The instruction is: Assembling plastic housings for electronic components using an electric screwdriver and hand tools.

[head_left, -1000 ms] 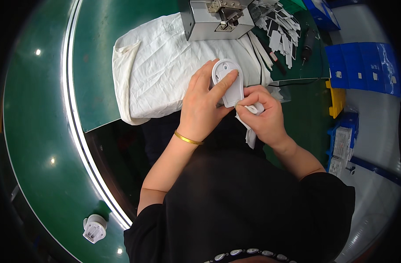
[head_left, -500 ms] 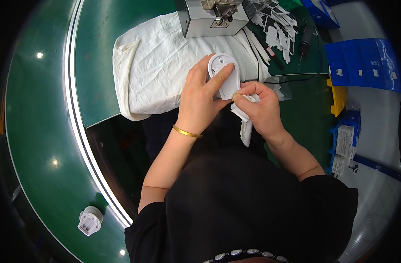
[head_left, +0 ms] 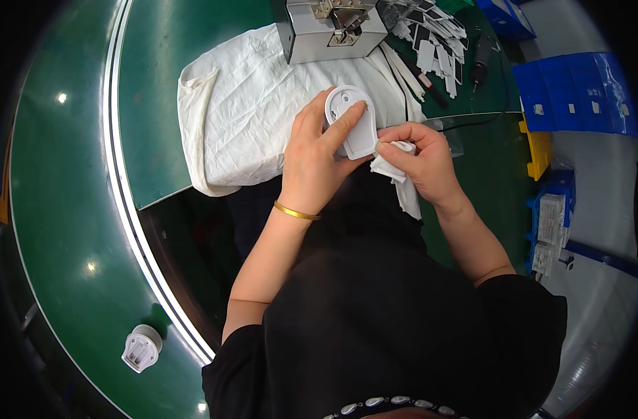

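My left hand grips a white plastic housing with a round upper end and a narrower lower end. Its thumb lies across the inner face, while the other fingers wrap behind. A folded white cloth is pinched in my right hand, and its loose end hangs down. The right fingertips are at the housing's lower right edge; whether the cloth touches it there, I cannot tell. Beneath and beyond the left hand, a large white cloth covers part of the green table.
A metal device stands at the table's far side. Right of it are a pile of flat white pieces and a dark corded tool. Blue bins line the right. Another white plastic part sits on the green surface at lower left.
My right hand has shifted slightly right and up along the housing's edge, and the hanging cloth has swung right. The left hand still holds the housing.
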`<action>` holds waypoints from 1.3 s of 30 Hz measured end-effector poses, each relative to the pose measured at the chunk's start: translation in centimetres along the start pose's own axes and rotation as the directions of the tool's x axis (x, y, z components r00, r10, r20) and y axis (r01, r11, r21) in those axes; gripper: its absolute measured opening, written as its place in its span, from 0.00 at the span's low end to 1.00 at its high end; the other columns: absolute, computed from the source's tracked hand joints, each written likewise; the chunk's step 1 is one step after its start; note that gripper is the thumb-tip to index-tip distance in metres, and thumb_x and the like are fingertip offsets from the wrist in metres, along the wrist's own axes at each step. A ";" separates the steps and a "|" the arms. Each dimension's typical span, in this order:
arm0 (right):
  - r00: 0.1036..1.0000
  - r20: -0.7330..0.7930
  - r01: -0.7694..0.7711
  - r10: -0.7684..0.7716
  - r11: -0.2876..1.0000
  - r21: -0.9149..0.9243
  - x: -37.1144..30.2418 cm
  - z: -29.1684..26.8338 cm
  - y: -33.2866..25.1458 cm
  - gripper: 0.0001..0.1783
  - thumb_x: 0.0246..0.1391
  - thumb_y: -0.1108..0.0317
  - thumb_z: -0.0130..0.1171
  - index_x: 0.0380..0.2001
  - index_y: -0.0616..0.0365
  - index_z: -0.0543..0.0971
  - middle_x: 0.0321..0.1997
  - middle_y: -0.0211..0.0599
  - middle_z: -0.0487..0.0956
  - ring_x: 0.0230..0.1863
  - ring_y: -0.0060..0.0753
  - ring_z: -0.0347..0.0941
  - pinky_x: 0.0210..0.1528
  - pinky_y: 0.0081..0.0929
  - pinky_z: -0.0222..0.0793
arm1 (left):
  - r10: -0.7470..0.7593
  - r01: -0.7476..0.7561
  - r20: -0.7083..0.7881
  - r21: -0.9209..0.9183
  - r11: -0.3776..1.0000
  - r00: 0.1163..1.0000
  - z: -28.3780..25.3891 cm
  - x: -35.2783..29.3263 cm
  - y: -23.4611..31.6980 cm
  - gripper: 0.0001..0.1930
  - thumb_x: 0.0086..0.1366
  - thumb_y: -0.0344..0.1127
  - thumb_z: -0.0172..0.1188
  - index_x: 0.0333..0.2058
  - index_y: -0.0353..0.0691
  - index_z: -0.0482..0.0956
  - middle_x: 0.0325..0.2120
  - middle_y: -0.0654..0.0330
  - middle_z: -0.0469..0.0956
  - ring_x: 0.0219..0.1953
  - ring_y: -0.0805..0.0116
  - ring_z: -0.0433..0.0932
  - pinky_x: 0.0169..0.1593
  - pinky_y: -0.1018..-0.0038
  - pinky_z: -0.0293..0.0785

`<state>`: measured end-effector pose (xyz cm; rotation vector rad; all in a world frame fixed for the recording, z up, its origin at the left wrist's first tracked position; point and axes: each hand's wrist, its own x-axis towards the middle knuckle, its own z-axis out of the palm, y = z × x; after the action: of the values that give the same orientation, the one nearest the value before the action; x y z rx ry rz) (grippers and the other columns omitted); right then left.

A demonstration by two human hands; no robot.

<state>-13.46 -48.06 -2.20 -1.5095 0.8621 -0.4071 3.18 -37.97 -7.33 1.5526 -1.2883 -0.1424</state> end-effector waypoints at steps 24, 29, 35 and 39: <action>0.928 0.010 0.348 -0.373 0.854 -0.386 -0.3 0.9 -0.2 0.05 0.54 0.73 0.66 0.33 0.63 0.82 0.36 0.34 0.79 0.39 0.26 0.76 0.43 0.21 0.70 | -0.014 0.013 0.018 0.032 0.999 1.000 0.0 0.0 0.1 0.37 0.36 0.30 0.78 0.52 0.50 0.82 0.56 0.48 0.72 0.55 0.48 0.73 0.57 0.60 0.73; 0.909 -0.010 0.380 -0.418 0.835 -0.398 1.5 1.1 -1.5 0.04 0.52 0.77 0.65 0.33 0.61 0.82 0.37 0.35 0.79 0.41 0.28 0.76 0.44 0.24 0.71 | -0.011 0.010 0.024 0.030 0.999 1.000 -0.1 0.0 0.4 0.37 0.37 0.30 0.78 0.53 0.51 0.82 0.56 0.48 0.72 0.55 0.47 0.73 0.57 0.60 0.72; 0.871 0.078 0.458 -0.485 0.747 -0.481 2.2 0.6 -1.4 0.05 0.53 0.75 0.65 0.33 0.62 0.82 0.38 0.36 0.78 0.40 0.29 0.76 0.43 0.22 0.70 | -0.001 0.000 0.024 0.047 0.999 1.000 0.0 0.1 0.3 0.38 0.37 0.30 0.78 0.54 0.51 0.81 0.56 0.49 0.71 0.55 0.48 0.72 0.58 0.60 0.72; 0.895 0.067 0.412 -0.441 0.761 -0.501 1.9 -1.2 -1.9 0.05 0.54 0.75 0.64 0.35 0.63 0.82 0.39 0.34 0.77 0.40 0.27 0.75 0.43 0.21 0.69 | -0.020 0.019 0.026 0.045 0.999 0.999 -0.1 0.0 0.2 0.38 0.37 0.31 0.79 0.54 0.52 0.81 0.56 0.50 0.71 0.55 0.48 0.72 0.57 0.61 0.73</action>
<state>-12.54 -50.40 -0.63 -2.2148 0.6853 -0.5891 3.15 -37.93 -7.16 1.6064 -1.3057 -0.1478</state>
